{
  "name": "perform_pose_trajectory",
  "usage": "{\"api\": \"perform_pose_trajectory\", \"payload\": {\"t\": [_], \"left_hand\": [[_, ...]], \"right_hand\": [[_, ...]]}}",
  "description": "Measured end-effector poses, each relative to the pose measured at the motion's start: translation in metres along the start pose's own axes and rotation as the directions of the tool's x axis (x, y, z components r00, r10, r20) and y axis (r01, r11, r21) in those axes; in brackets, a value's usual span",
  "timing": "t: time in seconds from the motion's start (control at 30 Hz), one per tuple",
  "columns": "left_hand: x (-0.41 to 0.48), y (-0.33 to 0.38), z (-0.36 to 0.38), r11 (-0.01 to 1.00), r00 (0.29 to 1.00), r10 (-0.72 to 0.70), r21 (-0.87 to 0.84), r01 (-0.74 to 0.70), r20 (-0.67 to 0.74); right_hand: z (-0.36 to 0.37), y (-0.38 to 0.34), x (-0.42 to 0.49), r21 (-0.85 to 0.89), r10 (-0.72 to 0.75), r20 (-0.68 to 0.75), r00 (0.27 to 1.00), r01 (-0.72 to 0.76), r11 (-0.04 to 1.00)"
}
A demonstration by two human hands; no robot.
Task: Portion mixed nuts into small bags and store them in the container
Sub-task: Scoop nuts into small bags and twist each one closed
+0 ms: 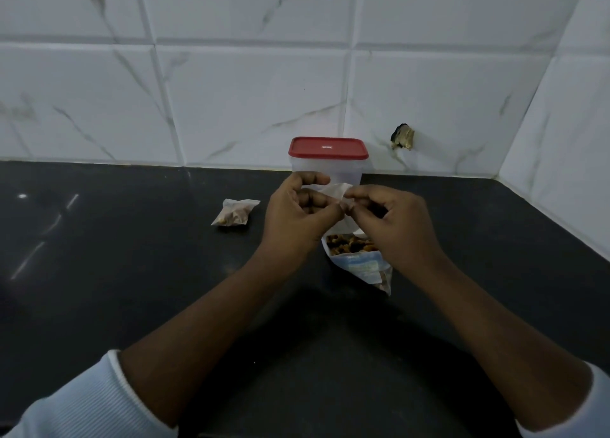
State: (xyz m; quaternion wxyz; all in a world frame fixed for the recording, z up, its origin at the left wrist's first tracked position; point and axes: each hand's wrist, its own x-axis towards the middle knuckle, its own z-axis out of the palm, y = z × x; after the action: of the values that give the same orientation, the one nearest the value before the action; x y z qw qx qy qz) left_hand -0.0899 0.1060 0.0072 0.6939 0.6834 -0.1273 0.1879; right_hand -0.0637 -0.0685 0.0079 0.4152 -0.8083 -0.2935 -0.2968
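Bag [332, 190] of thin clear plastic is pinched in the grip of left hand [297, 214] and right hand [397, 228], just above the open nut packet [358, 256], before the red-lidded container [328, 155], with one filled bag [236, 213] lying further left on the counter [132, 272].

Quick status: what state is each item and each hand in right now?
Container: upright, red lid on.
Held small bag: off the counter, looks empty.
Filled small bag: lying on counter, nuts inside.
Nut bag: open, contents showing.
Left hand: pinches held small bag.
Right hand: pinches held small bag.
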Motion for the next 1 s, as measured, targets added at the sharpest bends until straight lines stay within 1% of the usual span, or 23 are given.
{"api": "perform_pose_trajectory", "payload": {"t": [0.2, 0.27, 0.33, 0.37, 0.4, 0.43, 0.47, 0.5, 0.53, 0.57, 0.6, 0.8, 0.9, 1.0], "left_hand": [[0.0, 0.0, -0.001, 0.994, 0.997, 0.071, 0.079, -0.072, 0.019], [0.001, -0.001, -0.002, 0.985, 0.993, 0.116, 0.13, -0.111, -0.034], [0.004, -0.002, -0.004, 0.97, 0.978, 0.162, 0.205, -0.133, -0.132], [0.008, -0.002, -0.007, 0.959, 0.968, 0.177, 0.254, -0.129, -0.178], [0.011, -0.002, -0.011, 0.953, 0.965, 0.157, 0.289, -0.093, -0.209], [0.015, -0.003, -0.015, 0.962, 0.969, 0.083, 0.272, -0.017, -0.232], [0.018, -0.003, -0.018, 0.979, 0.969, -0.042, 0.185, 0.088, -0.243], [0.022, -0.005, -0.02, 0.977, 0.955, -0.189, 0.054, 0.207, -0.23], [0.024, -0.006, -0.021, 0.949, 0.928, -0.316, -0.081, 0.305, -0.199], [0.027, -0.007, -0.022, 0.913, 0.904, -0.394, -0.187, 0.363, -0.165], [0.029, -0.01, -0.023, 0.884, 0.891, -0.432, -0.26, 0.388, -0.141], [0.036, -0.013, -0.026, 0.795, 0.89, -0.449, -0.49, 0.357, -0.081], [0.035, -0.012, -0.025, 0.787, 0.896, -0.439, -0.511, 0.347, -0.069], [0.036, -0.012, -0.027, 0.817, 0.904, -0.419, -0.469, 0.337, -0.081]], "right_hand": [[-0.001, 0.004, 0.001, 0.009, 0.051, 0.039, 0.998, -0.051, 0.999], [-0.002, 0.004, 0.002, 0.037, 0.089, 0.063, 0.994, -0.092, 0.995], [-0.003, 0.006, 0.003, 0.054, 0.107, 0.057, 0.993, -0.11, 0.992], [-0.004, 0.007, 0.004, 0.061, 0.115, 0.045, 0.992, -0.117, 0.991], [-0.005, 0.009, 0.004, 0.067, 0.126, 0.031, 0.992, -0.127, 0.99], [-0.006, 0.009, 0.005, 0.07, 0.139, 0.018, 0.99, -0.14, 0.988], [-0.007, 0.01, 0.005, 0.072, 0.149, 0.007, 0.989, -0.149, 0.986], [-0.007, 0.009, 0.005, 0.075, 0.153, 0.002, 0.988, -0.152, 0.985], [-0.008, 0.009, 0.005, 0.078, 0.15, 0.003, 0.989, -0.15, 0.986], [-0.008, 0.008, 0.005, 0.082, 0.143, 0.008, 0.99, -0.144, 0.986], [-0.008, 0.007, 0.005, 0.086, 0.137, 0.014, 0.99, -0.138, 0.987], [-0.007, 0.006, 0.005, 0.131, 0.135, 0.04, 0.99, -0.139, 0.981], [-0.006, 0.009, 0.004, 0.141, 0.144, 0.051, 0.988, -0.15, 0.979], [-0.007, 0.01, 0.004, 0.143, 0.154, 0.055, 0.986, -0.161, 0.977]]}}
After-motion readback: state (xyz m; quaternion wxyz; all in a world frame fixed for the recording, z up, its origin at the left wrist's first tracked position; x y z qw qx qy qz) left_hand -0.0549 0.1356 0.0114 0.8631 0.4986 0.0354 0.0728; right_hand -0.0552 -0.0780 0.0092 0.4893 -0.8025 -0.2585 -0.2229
